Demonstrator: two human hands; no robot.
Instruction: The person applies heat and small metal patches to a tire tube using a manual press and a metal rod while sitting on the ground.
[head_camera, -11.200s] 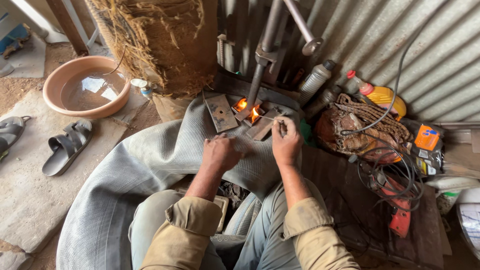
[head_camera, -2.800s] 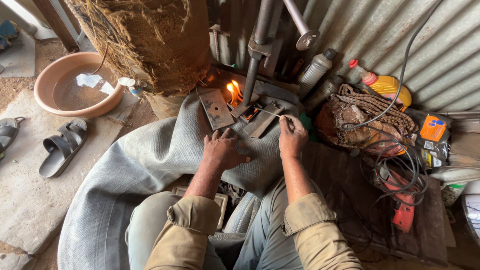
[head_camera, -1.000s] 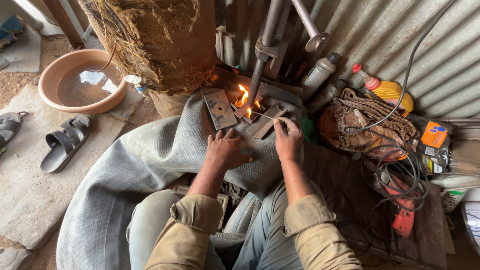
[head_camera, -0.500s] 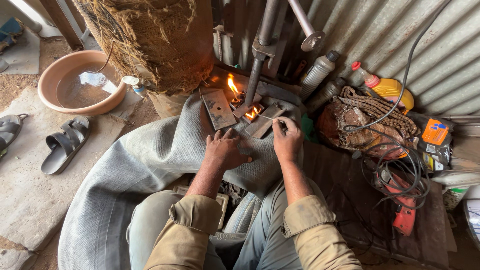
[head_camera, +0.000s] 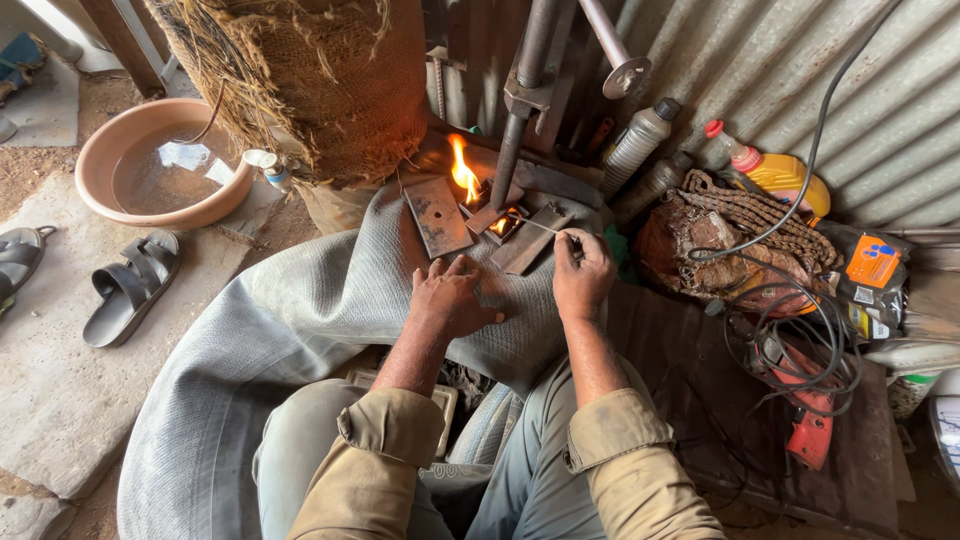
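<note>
Right hand (head_camera: 583, 275) pinching a thin stick (head_camera: 545, 228) toward the fire (head_camera: 463, 172) ahead, left hand (head_camera: 452, 297) beside it pressed loosely on the grey cloth (head_camera: 320, 300).

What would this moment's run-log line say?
left hand: flat on grey tyre | right hand: holds thin rod toward flame | metal plates: beside fire | basin: far left

There are two hands (head_camera: 455, 298) (head_camera: 583, 278) and one small fire (head_camera: 462, 172). Far left sit one bowl (head_camera: 100, 160) and two sandals (head_camera: 130, 285) (head_camera: 18, 262). Far right stand three bottles (head_camera: 640, 140) (head_camera: 655, 185) (head_camera: 775, 175).
</note>
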